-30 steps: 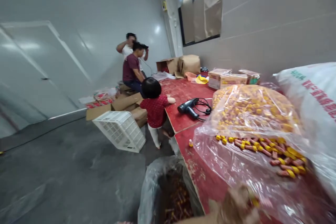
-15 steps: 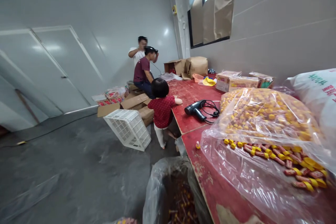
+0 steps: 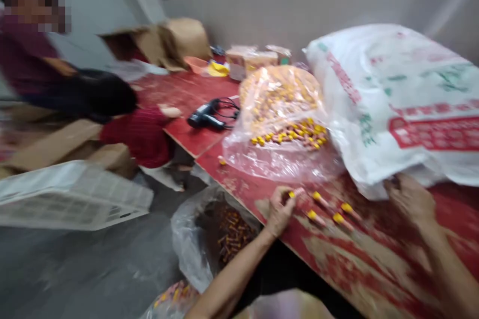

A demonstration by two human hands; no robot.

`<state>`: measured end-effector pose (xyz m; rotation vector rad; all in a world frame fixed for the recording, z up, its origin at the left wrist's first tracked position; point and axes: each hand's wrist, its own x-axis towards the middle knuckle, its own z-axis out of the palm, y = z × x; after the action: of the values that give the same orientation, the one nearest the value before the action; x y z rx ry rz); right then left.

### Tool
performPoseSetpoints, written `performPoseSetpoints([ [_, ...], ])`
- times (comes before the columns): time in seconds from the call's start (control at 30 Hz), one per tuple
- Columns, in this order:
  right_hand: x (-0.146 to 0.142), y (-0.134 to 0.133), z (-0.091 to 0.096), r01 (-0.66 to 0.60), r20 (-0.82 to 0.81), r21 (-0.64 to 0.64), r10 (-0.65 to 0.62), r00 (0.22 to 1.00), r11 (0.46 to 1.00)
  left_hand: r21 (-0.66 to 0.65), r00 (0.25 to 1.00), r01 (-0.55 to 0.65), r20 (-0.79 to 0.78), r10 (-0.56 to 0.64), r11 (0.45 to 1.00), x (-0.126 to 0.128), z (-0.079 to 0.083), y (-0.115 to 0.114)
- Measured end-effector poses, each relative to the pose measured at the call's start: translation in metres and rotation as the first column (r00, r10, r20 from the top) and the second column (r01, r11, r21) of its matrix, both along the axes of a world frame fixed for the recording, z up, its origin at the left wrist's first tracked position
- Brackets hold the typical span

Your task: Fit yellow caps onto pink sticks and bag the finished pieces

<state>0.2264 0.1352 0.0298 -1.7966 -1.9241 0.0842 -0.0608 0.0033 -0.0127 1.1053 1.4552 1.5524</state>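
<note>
My left hand [image 3: 280,210] is closed at the table edge, thumb and fingers pinching a small yellow-capped wrapped stick [image 3: 299,192]. Several more such sticks [image 3: 321,200] lie loose on the worn red table [image 3: 239,179] just right of it. My right hand [image 3: 413,199] is by the lower edge of a large white printed sack [image 3: 392,84]. Its fingers look curled, but blur hides what they hold. Beyond my hands, a clear plastic bag [image 3: 258,159] full of yellow caps and capped sticks lies open towards me.
A black heat gun [image 3: 205,114] with a coiled cord lies further along the table. Below the edge stands a plastic-lined container [image 3: 187,229] of sticks. A child in red [image 3: 138,134] leans on the table beside a white crate [image 3: 75,194]. Another person [image 3: 30,60] sits at far left.
My view has swung right and down, closer to the table. Both my hands and forearms have come into sight, with loose sticks between them.
</note>
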Motion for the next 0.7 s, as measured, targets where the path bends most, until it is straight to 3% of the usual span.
performPoseSetpoints([
  [0.03, 0.014, -0.027, -0.002, 0.008, -0.04, -0.062, -0.011, 0.999, 0.998, 0.011, 0.999, 0.036, 0.04, -0.036, 0.999, 0.001, 0.001, 0.003],
  [0.1, 0.019, -0.075, -0.003, -0.11, -0.21, -0.159, 0.075, 0.975, 0.981, 0.03, 0.989, 0.123, 0.085, -0.125, 0.992, 0.005, 0.004, 0.004],
  [0.17, 0.003, -0.109, -0.001, -0.319, -0.371, -0.193, 0.232, 0.899, 0.928, 0.036, 0.965, 0.232, 0.119, -0.235, 0.972, 0.015, 0.008, 0.0],
  [0.23, -0.017, -0.13, 0.001, -0.466, -0.414, -0.192, 0.359, 0.836, 0.864, 0.026, 0.931, 0.34, 0.133, -0.34, 0.94, 0.026, 0.013, -0.009],
  [0.37, -0.039, -0.148, 0.002, -0.596, -0.367, -0.157, 0.513, 0.776, 0.788, -0.001, 0.889, 0.424, 0.192, -0.416, 0.906, 0.048, 0.016, -0.029],
  [0.53, -0.049, -0.158, 0.003, -0.631, -0.312, -0.126, 0.573, 0.757, 0.765, -0.063, 0.835, 0.374, 0.456, -0.307, 0.925, 0.064, 0.013, -0.046],
  [0.7, -0.063, -0.17, 0.002, -0.592, -0.249, -0.127, 0.552, 0.796, 0.796, -0.122, 0.896, 0.323, 0.36, -0.261, 0.939, 0.07, 0.012, -0.061],
])
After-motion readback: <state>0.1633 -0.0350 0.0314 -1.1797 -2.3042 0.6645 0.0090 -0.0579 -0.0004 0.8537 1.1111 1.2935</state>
